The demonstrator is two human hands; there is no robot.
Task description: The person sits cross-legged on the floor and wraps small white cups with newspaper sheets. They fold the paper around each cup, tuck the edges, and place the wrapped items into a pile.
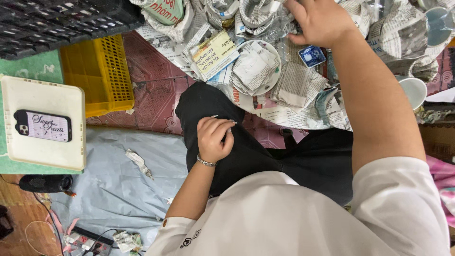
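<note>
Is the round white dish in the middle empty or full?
Full. Crumpled newspaper sits inside the round white dish, covering most of it; only its rim shows.

A dark red patterned floor mat (156, 90) lies left of the hands, with a yellow slatted crate (102, 71) and a black crate (61, 19) beyond it, and pale grey sheeting (118, 180) spread nearer, evenly lit.

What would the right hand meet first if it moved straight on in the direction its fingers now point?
Most likely the crumpled newspaper wrapping lying just beyond the fingers of the right hand; depth is unclear, so the hand may already touch it.
</note>
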